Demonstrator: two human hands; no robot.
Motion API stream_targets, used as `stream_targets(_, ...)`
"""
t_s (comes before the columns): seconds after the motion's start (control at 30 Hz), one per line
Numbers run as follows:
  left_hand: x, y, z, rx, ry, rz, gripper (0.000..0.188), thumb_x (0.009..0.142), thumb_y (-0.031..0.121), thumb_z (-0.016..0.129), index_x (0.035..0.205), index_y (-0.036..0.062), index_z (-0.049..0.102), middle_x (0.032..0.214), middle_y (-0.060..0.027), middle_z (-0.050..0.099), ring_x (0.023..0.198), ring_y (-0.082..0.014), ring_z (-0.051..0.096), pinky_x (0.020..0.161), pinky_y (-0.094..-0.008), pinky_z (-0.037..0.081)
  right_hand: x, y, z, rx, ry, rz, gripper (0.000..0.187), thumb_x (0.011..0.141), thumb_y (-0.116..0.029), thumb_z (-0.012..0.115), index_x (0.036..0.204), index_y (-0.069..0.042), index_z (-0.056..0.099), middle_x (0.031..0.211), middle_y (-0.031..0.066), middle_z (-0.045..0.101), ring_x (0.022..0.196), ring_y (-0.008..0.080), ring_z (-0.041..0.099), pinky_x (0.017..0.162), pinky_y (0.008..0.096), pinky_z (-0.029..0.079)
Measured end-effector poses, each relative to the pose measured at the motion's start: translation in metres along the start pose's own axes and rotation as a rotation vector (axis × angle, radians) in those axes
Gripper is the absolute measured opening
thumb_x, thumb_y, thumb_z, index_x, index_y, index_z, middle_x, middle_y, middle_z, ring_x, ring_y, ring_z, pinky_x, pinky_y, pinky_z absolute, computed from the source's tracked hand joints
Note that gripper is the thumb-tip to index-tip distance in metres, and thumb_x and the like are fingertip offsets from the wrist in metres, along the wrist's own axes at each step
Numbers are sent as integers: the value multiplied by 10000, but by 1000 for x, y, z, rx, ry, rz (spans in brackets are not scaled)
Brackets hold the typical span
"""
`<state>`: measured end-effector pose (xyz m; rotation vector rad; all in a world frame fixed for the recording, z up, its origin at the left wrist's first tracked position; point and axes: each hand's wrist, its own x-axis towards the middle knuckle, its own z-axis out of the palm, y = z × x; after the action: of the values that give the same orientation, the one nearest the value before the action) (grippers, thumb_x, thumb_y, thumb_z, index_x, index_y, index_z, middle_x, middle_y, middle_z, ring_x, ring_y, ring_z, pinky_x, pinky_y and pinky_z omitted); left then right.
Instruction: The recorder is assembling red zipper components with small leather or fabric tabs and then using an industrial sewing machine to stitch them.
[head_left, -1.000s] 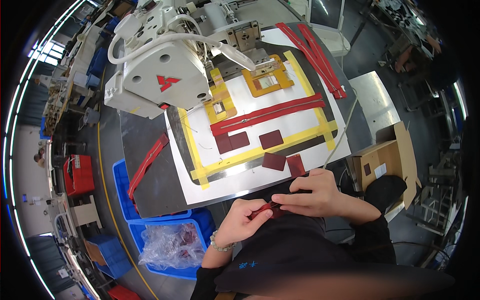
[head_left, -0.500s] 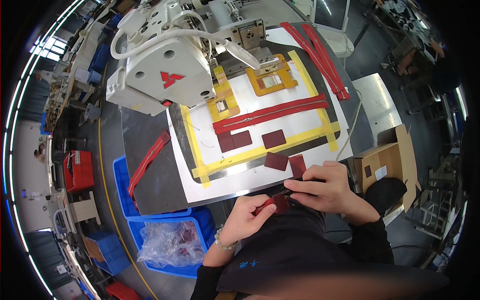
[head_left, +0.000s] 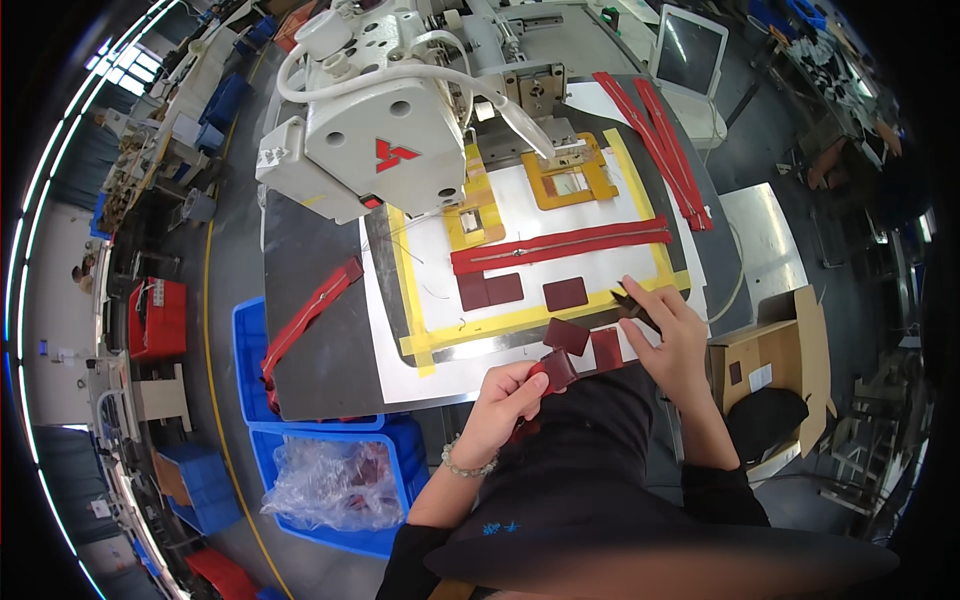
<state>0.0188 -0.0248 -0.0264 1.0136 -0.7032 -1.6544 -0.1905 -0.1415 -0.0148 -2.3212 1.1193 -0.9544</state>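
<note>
My left hand (head_left: 503,402) pinches a red zipper strip at the table's front edge, with a glossy dark red patch (head_left: 559,369) at its end. Part of the strip hangs below the fingers, mostly hidden. My right hand (head_left: 672,342) is closed round small dark thread snips (head_left: 630,302), whose points stick out beyond the fingers over the yellow tape. Between my hands, a loose dark red patch (head_left: 567,337) and a brighter red patch (head_left: 606,349) lie on the white sheet. Farther in, another patch (head_left: 566,294) lies below a long red zipper (head_left: 590,239).
A white sewing machine (head_left: 375,140) stands at the back, with yellow clamp frames (head_left: 545,190) near its head. More red zippers lie at the table's right (head_left: 665,150) and left (head_left: 310,312). Blue bins (head_left: 405,460) and an open carton (head_left: 815,340) flank me.
My right hand has moved up and right, away from the left, with the snips in it. The left hand still holds the zipper, its patch now facing up. The view has shifted slightly.
</note>
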Motion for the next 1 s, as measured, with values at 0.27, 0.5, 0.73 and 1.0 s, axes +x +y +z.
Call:
stream_targets(0.27, 6, -1, 2, -210, 46, 30, 279, 959, 177, 487, 970, -81, 592, 569, 55, 408, 465, -23, 310, 476, -199, 316, -3, 25, 7, -237, -22, 60, 484, 792, -99, 649, 1267, -129, 562, 839, 48, 524, 731, 217, 534, 682, 343, 384)
stream_targets(0.5, 6, 0, 2, -196, 99, 109, 222, 954, 158, 515, 970, -30, 631, 618, 52, 474, 497, -21, 372, 489, -187, 340, -3, 24, 17, -384, 16, -47, 473, 782, -112, 659, 1247, -130, 574, 894, 59, 519, 806, 198, 526, 756, 318, 356)
stream_targets(0.73, 5, 7, 16, 1024, 586, 778, 124, 771, 13, 691, 894, -4, 687, 574, -47, 487, 497, -126, 463, 469, -266, 365, -14, -39, 19, 528, -271, 153, 305, 875, -41, 560, 1178, -9, 581, 1059, 108, 568, 895, 203, 572, 715, 263, 463)
stream_targets(1.0, 9, -6, 31, 1379, 484, 885, 466, 662, -24, 713, 1120, 4, 637, 824, -85, 579, 642, -210, 558, 547, -295, 461, -36, -58, 71, 1538, -257, 697, 388, 1013, -174, 339, 1266, 92, 464, 1319, 154, 503, 1206, 177, 476, 975, 291, 397)
